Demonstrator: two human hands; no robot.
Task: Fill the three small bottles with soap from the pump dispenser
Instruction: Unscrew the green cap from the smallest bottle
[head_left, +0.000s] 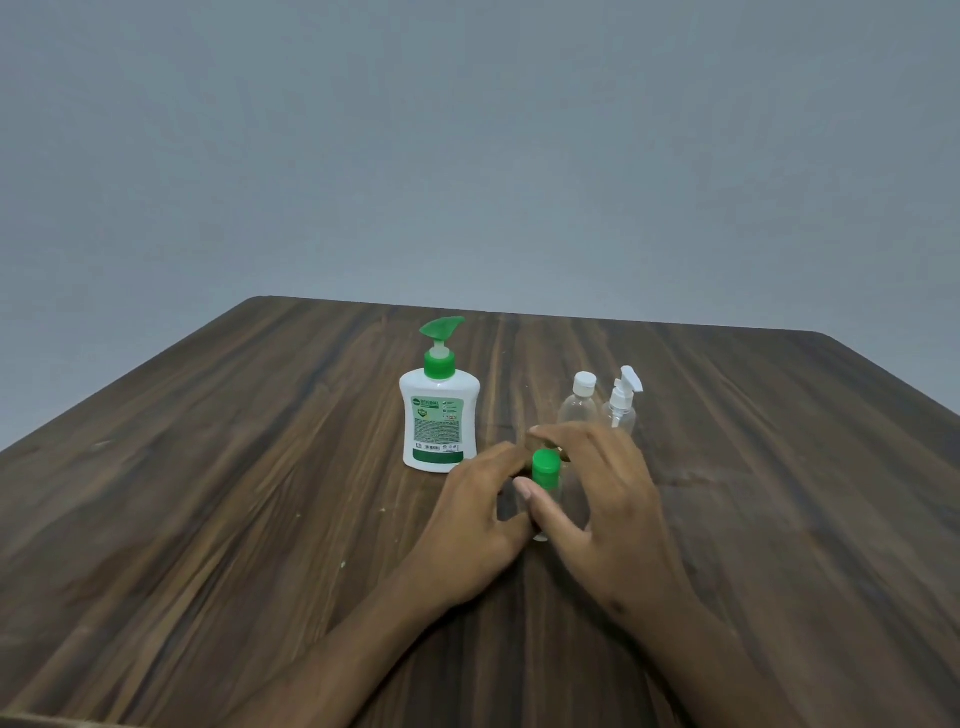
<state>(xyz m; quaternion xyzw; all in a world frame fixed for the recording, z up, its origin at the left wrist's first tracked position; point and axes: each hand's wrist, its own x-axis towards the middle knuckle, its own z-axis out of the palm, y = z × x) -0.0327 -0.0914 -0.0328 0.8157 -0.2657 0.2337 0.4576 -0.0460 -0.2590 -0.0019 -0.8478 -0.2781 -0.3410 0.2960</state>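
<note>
Reaching forward, both forearms converge on the green-capped bottle (545, 475), just right of the soap dispenser (439, 410). Left hand (467, 525) and right hand (597, 499) clasp it with curled fingers.

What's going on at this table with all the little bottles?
A person's left hand and right hand are closed around a small clear bottle with a green cap, cap on. The white soap dispenser with a green pump stands beside them. Behind wait a clear white-capped bottle and a clear spray bottle, untouched.
</note>
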